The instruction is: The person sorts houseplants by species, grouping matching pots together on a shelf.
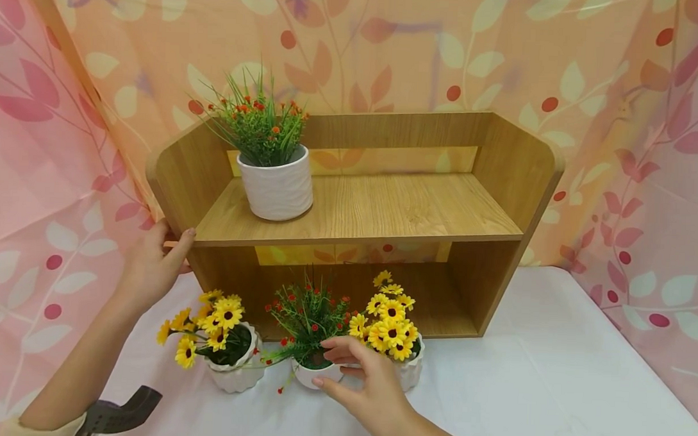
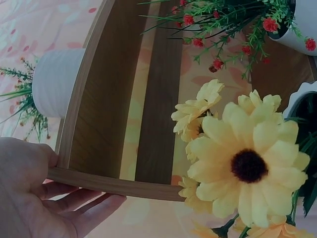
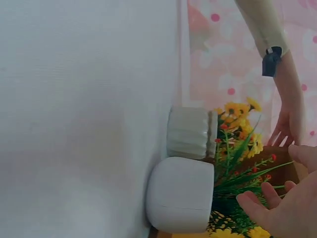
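Observation:
My left hand grips the left side panel of a two-tier wooden shelf; in the left wrist view the thumb lies at the panel's edge and the fingers along its outer face. My right hand hovers over the front of a red-flowered plant in a round white pot, fingers spread and loosely bent, holding nothing. That pot stands on the white cloth before the lower tier, partly covered by the hand in the head view.
Pots of yellow flowers flank it, one at left and one at right, partly behind my right hand. A white pot of red-orange flowers stands on the upper tier's left side. A patterned curtain hangs behind the shelf.

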Demonstrator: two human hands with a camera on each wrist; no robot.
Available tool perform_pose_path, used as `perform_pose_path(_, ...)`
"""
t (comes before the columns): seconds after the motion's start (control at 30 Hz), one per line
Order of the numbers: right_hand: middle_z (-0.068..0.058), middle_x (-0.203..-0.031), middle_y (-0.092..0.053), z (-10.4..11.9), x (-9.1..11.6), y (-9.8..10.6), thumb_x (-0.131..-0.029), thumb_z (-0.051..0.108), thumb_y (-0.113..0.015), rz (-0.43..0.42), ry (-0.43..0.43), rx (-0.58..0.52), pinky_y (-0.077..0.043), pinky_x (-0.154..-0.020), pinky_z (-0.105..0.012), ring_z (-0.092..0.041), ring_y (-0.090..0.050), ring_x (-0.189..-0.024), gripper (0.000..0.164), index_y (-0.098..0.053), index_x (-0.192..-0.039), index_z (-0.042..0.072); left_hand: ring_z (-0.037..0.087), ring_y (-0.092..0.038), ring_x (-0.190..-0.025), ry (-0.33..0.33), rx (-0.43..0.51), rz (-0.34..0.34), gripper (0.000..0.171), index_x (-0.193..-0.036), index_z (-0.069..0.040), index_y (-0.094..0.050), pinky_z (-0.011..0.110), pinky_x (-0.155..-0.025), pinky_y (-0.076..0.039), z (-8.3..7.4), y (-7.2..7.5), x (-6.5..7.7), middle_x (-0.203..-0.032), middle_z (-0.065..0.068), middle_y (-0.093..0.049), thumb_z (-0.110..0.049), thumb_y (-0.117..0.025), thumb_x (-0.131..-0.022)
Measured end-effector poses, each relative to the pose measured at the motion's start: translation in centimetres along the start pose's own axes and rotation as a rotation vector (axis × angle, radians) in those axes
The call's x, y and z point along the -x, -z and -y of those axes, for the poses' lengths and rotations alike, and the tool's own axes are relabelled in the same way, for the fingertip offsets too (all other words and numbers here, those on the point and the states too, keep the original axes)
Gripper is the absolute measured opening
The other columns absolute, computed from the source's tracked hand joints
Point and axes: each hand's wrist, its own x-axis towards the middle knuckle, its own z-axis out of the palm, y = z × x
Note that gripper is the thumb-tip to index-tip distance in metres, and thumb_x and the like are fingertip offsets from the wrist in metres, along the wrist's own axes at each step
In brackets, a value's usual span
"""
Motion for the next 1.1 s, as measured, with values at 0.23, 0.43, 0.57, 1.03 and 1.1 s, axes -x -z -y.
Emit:
perform_pose_path(0.23, 0.001, -0.105, -0.072, -2.0, 0.4, -0.5, -0.092, 0.023, -0.084, 0.022, -0.013, 0.050, -0.061, -0.092, -0.041, -0.013, -0.069, -0.103, 0.040, -0.069, -0.127, 0.012, 0.060, -0.060, -0.119, 0.006, 0.009, 0.005, 0.065, -0.154, 0.015, -0.031, 0.016, -0.063, -0.059, 0.1, 0.0, -0.1, -0.140, 0.040, -0.051, -0.035, -0.041, -0.114)
perform_pose_path(0.43, -0.005, -0.101, -0.068, -3.5, 0.2, -1.0, -0.090, 0.023, -0.085, 0.019, -0.009, 0.102, -0.059, -0.084, -0.033, -0.019, -0.067, -0.098, 0.039, -0.069, -0.123, 0.009, 0.059, -0.063, -0.116, -0.006, 0.011, -0.008, 0.062, -0.151, 0.017, -0.034, 0.012, -0.062, -0.057, 0.1, -0.2, -0.1, -0.136, 0.040, -0.053, -0.033, -0.041, -0.114)
perform_pose_path(0.57, -0.005, -0.099, -0.065, -4.4, 0.1, -1.3, -0.089, 0.023, -0.086, 0.007, -0.016, 0.129, -0.059, -0.081, -0.031, -0.017, -0.064, -0.096, 0.038, -0.070, -0.121, 0.010, 0.060, -0.063, -0.116, -0.014, 0.010, -0.015, 0.061, -0.150, 0.017, -0.035, 0.012, -0.061, -0.056, 0.1, -0.2, -0.1, -0.136, 0.041, -0.053, -0.032, -0.041, -0.114)
perform_pose_path(1.03, -0.009, -0.113, -0.057, -6.2, -0.4, -2.4, -0.088, 0.024, -0.087, -0.045, -0.076, 0.158, -0.038, -0.076, -0.025, -0.022, -0.046, -0.100, 0.035, -0.069, -0.116, 0.016, 0.060, -0.063, -0.116, -0.009, 0.009, -0.015, 0.062, -0.151, 0.017, -0.034, 0.012, -0.061, -0.056, 0.0, -0.2, 0.0, -0.137, 0.041, -0.053, -0.032, -0.041, -0.114)
perform_pose_path(1.1, -0.012, -0.121, -0.057, -6.2, -0.4, -2.5, -0.087, 0.023, -0.088, -0.056, -0.065, 0.156, -0.040, -0.077, -0.025, -0.024, -0.046, -0.105, 0.035, -0.069, -0.115, 0.016, 0.060, -0.063, -0.116, -0.009, 0.007, -0.014, 0.062, -0.150, 0.017, -0.034, 0.012, -0.061, -0.056, 0.0, -0.3, 0.0, -0.136, 0.041, -0.053, -0.032, -0.041, -0.114)
